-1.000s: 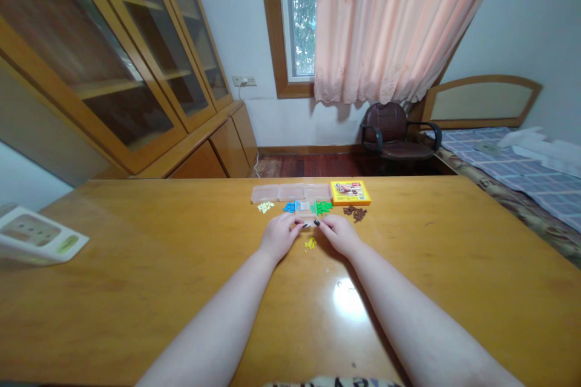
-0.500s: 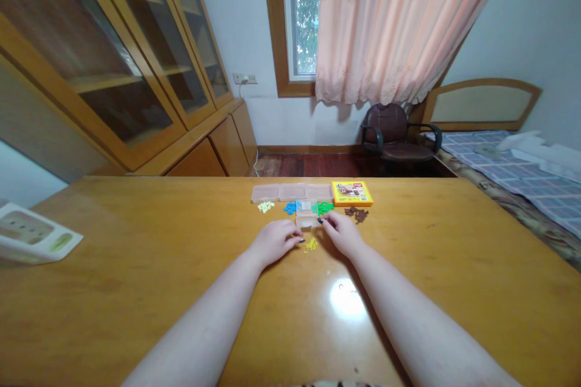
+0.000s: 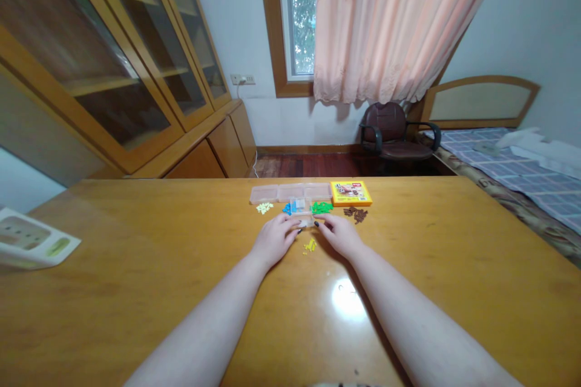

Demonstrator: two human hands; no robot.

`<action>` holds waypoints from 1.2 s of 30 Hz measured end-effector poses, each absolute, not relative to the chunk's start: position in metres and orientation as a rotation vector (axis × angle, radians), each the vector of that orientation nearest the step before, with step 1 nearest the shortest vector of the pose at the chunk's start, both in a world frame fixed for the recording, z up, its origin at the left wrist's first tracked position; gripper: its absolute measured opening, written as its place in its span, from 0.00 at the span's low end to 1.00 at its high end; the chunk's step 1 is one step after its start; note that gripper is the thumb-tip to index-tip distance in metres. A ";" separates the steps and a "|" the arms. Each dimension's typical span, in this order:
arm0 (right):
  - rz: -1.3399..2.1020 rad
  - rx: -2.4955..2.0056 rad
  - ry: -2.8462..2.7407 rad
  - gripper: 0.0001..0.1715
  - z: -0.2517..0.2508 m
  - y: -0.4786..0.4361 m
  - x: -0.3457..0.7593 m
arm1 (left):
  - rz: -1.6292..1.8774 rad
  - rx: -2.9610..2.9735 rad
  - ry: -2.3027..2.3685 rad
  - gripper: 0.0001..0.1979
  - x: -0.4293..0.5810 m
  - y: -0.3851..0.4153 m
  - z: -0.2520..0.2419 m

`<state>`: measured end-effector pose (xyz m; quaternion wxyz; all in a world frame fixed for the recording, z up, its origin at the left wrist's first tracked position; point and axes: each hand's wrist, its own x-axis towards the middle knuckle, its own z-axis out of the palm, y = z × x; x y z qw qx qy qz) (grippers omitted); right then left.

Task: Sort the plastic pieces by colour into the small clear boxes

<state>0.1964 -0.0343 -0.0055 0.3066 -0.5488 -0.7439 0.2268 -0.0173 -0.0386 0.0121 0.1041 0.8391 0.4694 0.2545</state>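
Observation:
A small clear plastic box [image 3: 301, 208] with its lid raised stands near the far side of the table. My left hand [image 3: 275, 240] is closed at the box's left side, thumb and fingers against its near part. On the right side, my right hand [image 3: 338, 233] pinches the box's near edge with thumb and fingers. Just in front of it lies a little pile of yellow pieces [image 3: 310, 245]. Behind and beside the box are blue pieces [image 3: 287, 208], partly hidden, and green pieces [image 3: 322, 208]. Farther out lie pale yellow pieces [image 3: 264, 208] and brown pieces [image 3: 356, 214].
Three shallow clear trays [image 3: 264, 193] line the table's far edge, beside a yellow printed box [image 3: 351, 193]. A white plastic stand [image 3: 36, 239] is at the table's left edge. Beyond the table [image 3: 158, 290] are a chair [image 3: 388, 133] and a glass-fronted cabinet [image 3: 136, 60].
My hands have moved in onto the clear box, the left one up and away from the yellow pieces. The box has shifted slightly left. The view has turned a little.

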 end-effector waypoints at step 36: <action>0.654 -1.401 -1.992 0.13 0.000 -0.036 0.195 | 0.375 2.699 1.154 0.07 -0.015 -0.045 0.013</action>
